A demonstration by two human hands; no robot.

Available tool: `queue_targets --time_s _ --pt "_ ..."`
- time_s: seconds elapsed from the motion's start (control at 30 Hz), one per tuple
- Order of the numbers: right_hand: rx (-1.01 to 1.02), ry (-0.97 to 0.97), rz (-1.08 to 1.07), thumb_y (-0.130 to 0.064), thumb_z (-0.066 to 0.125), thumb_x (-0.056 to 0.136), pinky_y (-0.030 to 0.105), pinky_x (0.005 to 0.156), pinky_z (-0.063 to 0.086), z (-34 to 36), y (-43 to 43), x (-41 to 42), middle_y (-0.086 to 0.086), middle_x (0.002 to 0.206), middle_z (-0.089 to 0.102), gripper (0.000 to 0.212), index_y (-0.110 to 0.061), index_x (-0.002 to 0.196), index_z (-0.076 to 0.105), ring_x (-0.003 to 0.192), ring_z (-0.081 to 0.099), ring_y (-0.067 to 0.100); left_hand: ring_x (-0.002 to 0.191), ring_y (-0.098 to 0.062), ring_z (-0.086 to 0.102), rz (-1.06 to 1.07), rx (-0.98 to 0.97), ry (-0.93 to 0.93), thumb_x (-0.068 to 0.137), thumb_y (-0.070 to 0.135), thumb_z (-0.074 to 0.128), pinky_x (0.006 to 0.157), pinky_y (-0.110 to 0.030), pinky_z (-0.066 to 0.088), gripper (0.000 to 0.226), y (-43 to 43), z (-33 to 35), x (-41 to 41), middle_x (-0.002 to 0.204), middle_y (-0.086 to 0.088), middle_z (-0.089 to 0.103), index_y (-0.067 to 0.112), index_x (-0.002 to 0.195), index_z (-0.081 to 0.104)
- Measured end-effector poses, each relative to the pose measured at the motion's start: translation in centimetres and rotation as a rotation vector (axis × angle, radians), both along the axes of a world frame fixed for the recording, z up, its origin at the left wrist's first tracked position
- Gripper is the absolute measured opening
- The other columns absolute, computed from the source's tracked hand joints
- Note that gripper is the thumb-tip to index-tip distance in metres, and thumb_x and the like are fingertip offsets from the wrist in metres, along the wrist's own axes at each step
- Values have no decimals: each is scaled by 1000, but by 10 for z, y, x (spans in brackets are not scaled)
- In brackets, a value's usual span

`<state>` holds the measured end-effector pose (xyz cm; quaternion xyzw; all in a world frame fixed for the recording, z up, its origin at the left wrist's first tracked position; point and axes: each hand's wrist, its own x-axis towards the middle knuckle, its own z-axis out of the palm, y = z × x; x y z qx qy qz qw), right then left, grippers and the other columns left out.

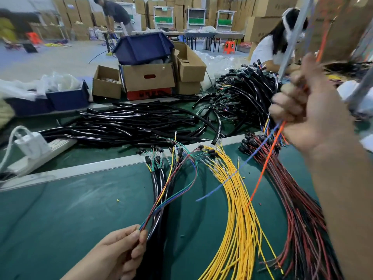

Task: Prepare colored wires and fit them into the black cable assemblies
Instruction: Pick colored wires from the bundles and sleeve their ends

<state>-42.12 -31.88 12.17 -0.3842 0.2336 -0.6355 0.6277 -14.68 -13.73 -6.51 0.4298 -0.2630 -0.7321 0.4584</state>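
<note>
Clenching an orange wire (264, 172) and a blue wire (228, 178) in our raised right hand (308, 112), we see them hang down-left toward the black cable assemblies (156, 180), nearer our left hand (121, 253), which pinches their coloured leads (171, 190).

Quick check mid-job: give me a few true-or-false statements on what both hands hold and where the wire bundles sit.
1. The left hand pinches thin coloured wires leading from a black sheathed cable. True.
2. The right hand is empty. False: the right hand grips an orange wire and a blue wire.
3. The bundle of yellow wires lies on the green mat. True.
4. The white power strip sits right of the yellow wires. False: the power strip lies far left.
</note>
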Motion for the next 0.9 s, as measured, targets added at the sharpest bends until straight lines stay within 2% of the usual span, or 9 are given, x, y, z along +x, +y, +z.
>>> queue_targets --time_s 0.07,0.13,0.2,0.3,0.43,0.5,0.6,0.77,0.9 --pt "132 -61 400 -44 58 84 17 32 19 -12 14 30 -8 42 18 47 -23 58 24 34 20 5 44 -25 49 57 -18 -23 90 12 55 37 -28 45 19 -3 12 -10 65 -24 53 -2 79 50" --pt "203 -32 567 -40 63 76 17 33 19 -42 33 62 -7 42 17 50 -24 59 19 34 22 5 62 -37 65 98 -48 -90 90 11 44 51 -35 56 16 -7 27 -21 84 -33 65 -2 83 46" --pt "252 2 622 -38 61 78 18 34 22 -66 38 85 -7 40 17 50 -24 56 18 35 23 8 84 -38 70 124 -22 -131 95 13 37 68 -37 60 17 -12 31 -31 98 -28 69 1 88 46" --pt "277 117 446 -41 48 93 23 45 29 -96 38 109 -4 43 21 52 -21 52 24 42 28 12 86 -30 71 154 26 -190 101 17 30 77 -37 55 28 -16 37 -48 98 -17 72 10 79 45" --pt "231 445 147 -47 32 100 23 43 24 -123 29 116 -4 44 40 54 -20 54 38 39 31 9 67 -28 71 218 19 -241 103 16 27 64 -34 56 32 -15 34 -56 86 -15 74 11 77 43" --pt "281 416 98 -45 34 100 16 34 22 -129 25 113 -2 43 44 49 -19 60 45 33 30 7 49 -22 63 233 -18 -326 103 12 26 51 -27 53 30 -16 31 -58 73 -12 72 9 78 43" --pt "381 400 135 -43 39 100 11 31 25 -136 14 108 -2 43 49 40 -18 69 47 29 34 7 32 -12 39 264 -72 -466 103 7 26 36 -16 33 29 -15 26 -61 55 -5 63 7 79 43" --pt "452 330 68 -32 43 101 11 32 30 -128 -18 81 2 49 48 33 -15 72 45 28 36 6 34 -11 28 315 -60 -499 102 9 33 36 -12 23 28 -5 22 -53 51 -5 42 7 78 47" --pt "360 459 125 -27 52 97 13 33 35 -124 -27 74 -2 46 57 28 -14 72 49 31 45 6 35 -15 38 314 -99 -476 101 6 33 32 -17 32 26 -7 24 -51 50 -6 49 4 80 46"
